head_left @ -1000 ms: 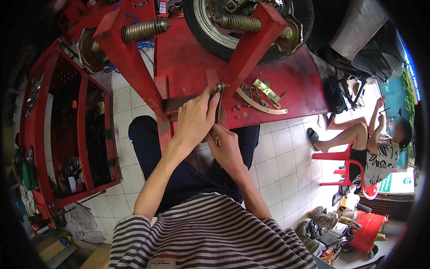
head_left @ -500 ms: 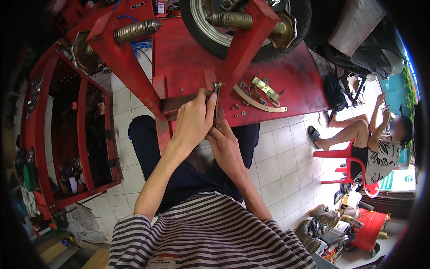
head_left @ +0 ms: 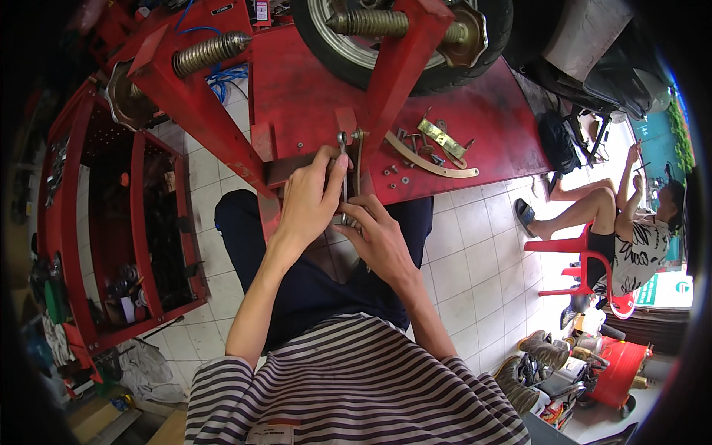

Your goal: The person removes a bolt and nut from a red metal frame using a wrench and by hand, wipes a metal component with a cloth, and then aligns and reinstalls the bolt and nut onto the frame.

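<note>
Left hand [head_left: 305,200] and right hand [head_left: 378,236] are curled, and one wrench [head_left: 345,189] is pinched by both: its upper part by the left thumb and fingers, its lower end by the right. It is held over the near edge of a big red bench [head_left: 297,85]. On the bench, a wheel [head_left: 500,44] is seen at the far side. Two red posts [head_left: 404,70] are fitted with thick screws [head_left: 371,24]. To their right, a curved strip [head_left: 436,167] and a gold plate [head_left: 443,139] are laid. One bolt [head_left: 357,135] is seen just beside the wrench's ring end. Loose nuts [head_left: 405,180] are scattered near the strip.
</note>
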Demonstrator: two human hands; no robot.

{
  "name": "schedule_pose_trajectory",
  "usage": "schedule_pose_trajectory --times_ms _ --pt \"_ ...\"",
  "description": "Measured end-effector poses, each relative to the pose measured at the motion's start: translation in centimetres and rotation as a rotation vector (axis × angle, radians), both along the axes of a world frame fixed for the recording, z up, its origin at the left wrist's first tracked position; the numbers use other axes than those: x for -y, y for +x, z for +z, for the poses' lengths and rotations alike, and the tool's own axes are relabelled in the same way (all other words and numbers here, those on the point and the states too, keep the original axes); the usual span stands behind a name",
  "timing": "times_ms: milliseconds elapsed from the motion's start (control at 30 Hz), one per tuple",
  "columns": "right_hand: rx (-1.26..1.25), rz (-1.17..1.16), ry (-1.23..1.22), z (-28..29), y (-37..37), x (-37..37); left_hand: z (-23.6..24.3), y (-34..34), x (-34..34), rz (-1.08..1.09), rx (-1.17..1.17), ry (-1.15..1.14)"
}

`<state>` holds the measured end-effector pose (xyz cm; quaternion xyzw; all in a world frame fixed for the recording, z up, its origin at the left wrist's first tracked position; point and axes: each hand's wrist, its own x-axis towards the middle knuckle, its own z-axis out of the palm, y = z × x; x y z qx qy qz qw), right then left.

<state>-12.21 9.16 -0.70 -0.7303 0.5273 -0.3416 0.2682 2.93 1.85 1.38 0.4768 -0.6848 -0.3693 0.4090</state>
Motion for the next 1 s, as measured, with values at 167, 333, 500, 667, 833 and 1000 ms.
schedule_pose_trajectory --times_ms 167,333,500,667,833,1000 --pt "0.072 -0.001 -0.068 1.3 -0.1 -0.9 0.4 0.0 0.1 -0.152 -0.323 0.186" --pt "0.086 0.065 -0.246 2.5 -0.2 -0.8 1.0 -0.3 -0.3 -0.230 -0.613 0.337" --pt "0.157 0.053 -0.318 3.7 0.1 -1.0 2.2 -0.4 -0.4 -0.237 -0.711 0.533" --pt "0.170 -0.016 -0.255 5.8 0.4 -1.4 2.5 -0.9 -0.3 -0.234 -0.770 0.583" --pt "0.147 -0.062 -0.296 7.4 0.5 -0.2 2.4 -0.8 0.6 -0.249 -0.829 0.676" --pt "0.071 -0.088 -0.415 9.3 0.3 1.8 3.9 -0.4 1.2 -0.138 -0.719 0.741"
